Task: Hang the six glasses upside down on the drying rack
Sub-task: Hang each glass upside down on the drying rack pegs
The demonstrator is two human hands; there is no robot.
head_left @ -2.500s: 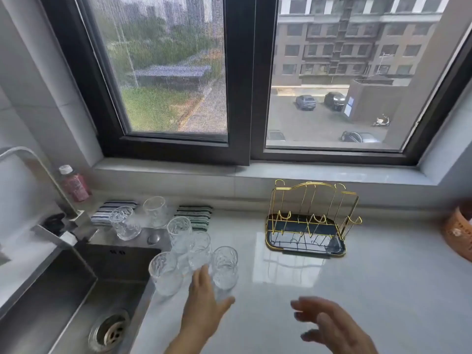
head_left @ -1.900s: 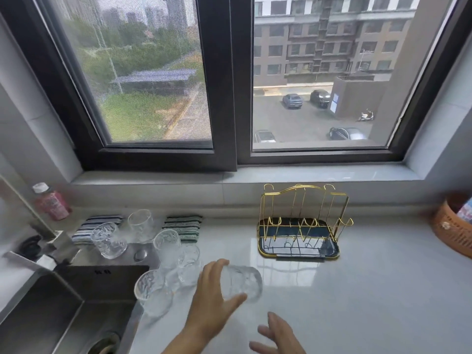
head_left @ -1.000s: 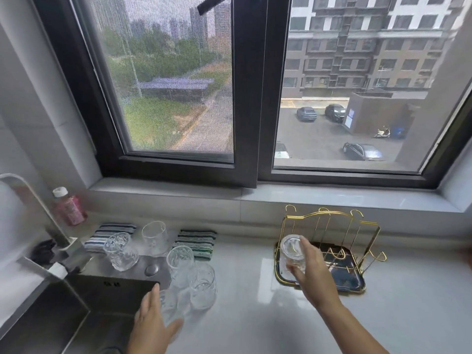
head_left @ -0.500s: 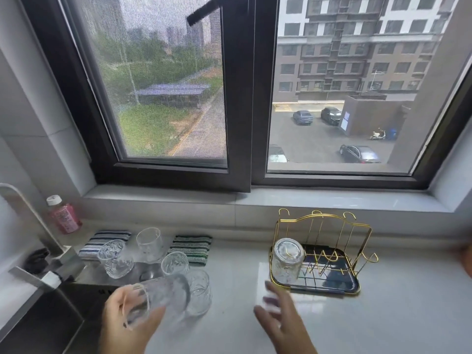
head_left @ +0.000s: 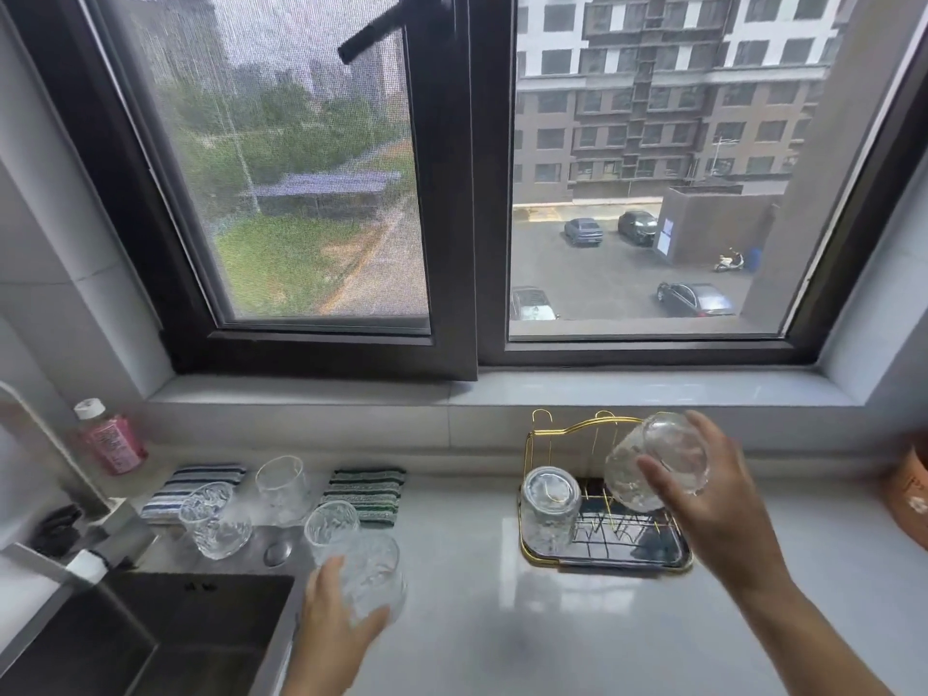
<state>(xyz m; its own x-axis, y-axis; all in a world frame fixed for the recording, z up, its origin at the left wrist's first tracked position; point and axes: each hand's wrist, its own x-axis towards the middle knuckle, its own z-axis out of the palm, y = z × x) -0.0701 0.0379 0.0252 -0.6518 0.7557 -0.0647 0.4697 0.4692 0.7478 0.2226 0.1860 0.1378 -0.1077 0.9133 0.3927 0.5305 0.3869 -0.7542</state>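
Observation:
A gold wire drying rack (head_left: pixel 597 564) with a dark tray stands on the counter under the window. One clear glass (head_left: pixel 550 509) hangs upside down on its front left peg. My right hand (head_left: pixel 703 514) holds a second glass (head_left: pixel 658 459), tilted with its base up, just above the rack's right half. My left hand (head_left: pixel 334 630) is wrapped around a third glass (head_left: pixel 374 575), upright on the counter by the sink. Three more glasses stand upright behind it: one (head_left: pixel 331 527) close, one (head_left: pixel 281 487) farther back, one (head_left: pixel 213 519) at the left.
A steel sink (head_left: pixel 150 640) and faucet (head_left: pixel 35 444) fill the lower left, with a pink bottle (head_left: pixel 110 442) behind. Two striped cloths (head_left: pixel 196 484) (head_left: pixel 369 492) lie by the wall. An orange basket (head_left: pixel 909 489) sits at the right edge. White counter (head_left: pixel 502 635) lies in front of the rack.
The glass that my left hand was carrying is now in my right hand, raised over the rack. My left hand has dropped back and closed on another glass by the sink.

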